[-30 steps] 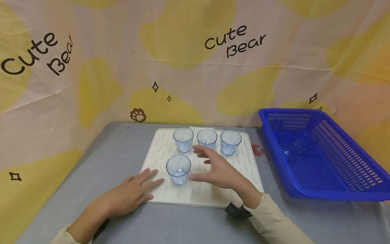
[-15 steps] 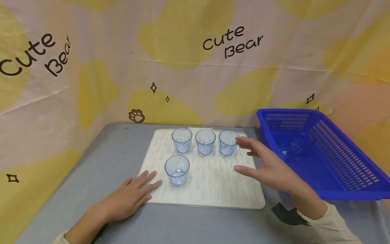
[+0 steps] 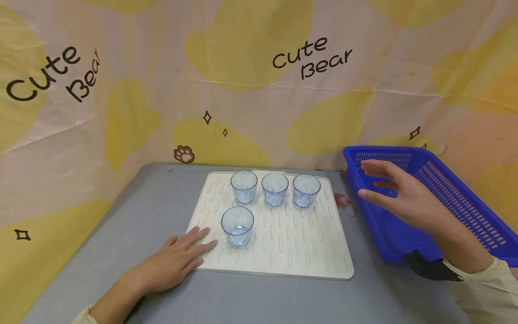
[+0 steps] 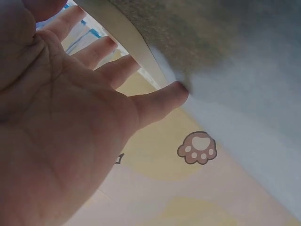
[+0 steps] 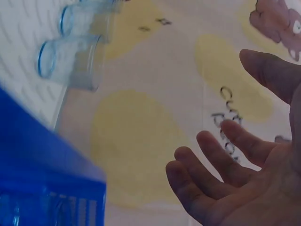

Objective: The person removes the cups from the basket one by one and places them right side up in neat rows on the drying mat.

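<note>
"Left hand (image 3: 174, 261) first: what does it have?"

"Nothing. It lies palm down with its fingers spread, the fingertips over the near left part of the white ridged drying mat (image 3: 311, 252). I'd guess it is there to steady the mat."

"And the right hand (image 3: 408, 198)?"

"Empty too. It hangs over the blue plastic basket (image 3: 374, 234), the thumb well apart from the gently bent fingers, wide enough to take a glass."

"So where are the glasses?"

"Four blue-tinted tumblers stand upright on the mat, mouths up. Three make the far row: left tumbler (image 3: 244, 188), middle tumbler (image 3: 275, 191), right tumbler (image 3: 306, 192). The front tumbler (image 3: 237, 227) sits alone, nearer the left hand."

"Anything in the basket?"

"Glassy shapes (image 5: 61, 212) show through its side in the right wrist view, too blurred to count."

"Which step is it, then?"

"My reading: setting out tumblers in rows, with the second row just begun, and the right hand going for another."

"What would that call for?"

"Lowering into the basket, closing thumb and fingers round one glass, and lifting it clear of the rim. Its likely place is beside the front tumbler."
</note>
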Motion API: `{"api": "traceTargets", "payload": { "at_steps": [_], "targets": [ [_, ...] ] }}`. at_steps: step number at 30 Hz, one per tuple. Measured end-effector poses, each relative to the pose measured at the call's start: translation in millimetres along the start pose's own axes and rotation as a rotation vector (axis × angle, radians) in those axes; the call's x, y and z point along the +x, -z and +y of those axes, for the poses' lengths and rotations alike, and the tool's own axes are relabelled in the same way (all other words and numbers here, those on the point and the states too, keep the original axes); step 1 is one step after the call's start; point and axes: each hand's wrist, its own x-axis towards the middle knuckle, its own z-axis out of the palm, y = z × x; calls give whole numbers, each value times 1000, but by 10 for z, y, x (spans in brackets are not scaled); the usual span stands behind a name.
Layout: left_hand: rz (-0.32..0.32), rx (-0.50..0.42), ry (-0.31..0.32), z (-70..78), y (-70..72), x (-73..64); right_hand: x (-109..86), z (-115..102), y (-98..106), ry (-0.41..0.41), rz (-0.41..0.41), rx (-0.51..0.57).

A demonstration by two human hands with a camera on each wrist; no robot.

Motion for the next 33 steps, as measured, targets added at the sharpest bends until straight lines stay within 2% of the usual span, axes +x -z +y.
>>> {"api": "traceTargets", "payload": {
  "at_steps": [6, 14, 17, 21, 28, 33],
  "targets": [
    [-3, 3, -3, -6, 2, 5, 125, 326, 168, -63, -14, -58],
    [-50, -23, 30, 8, -5, 11, 267, 725, 235, -77, -48, -114],
    [-48, -17, 30, 7, -8, 8, 294, 831, 235, -79, -84, -117],
    [-36, -10, 21, 11, -10, 13, 305, 977, 208, -40, -116, -144],
    [-35, -5, 10, 26, 28, 17, 326, 1093, 159, -30, -166, -219],
    [-31, 4, 8, 27, 30, 12, 322, 1130, 136, -22, -171, -271]
  ]
}}
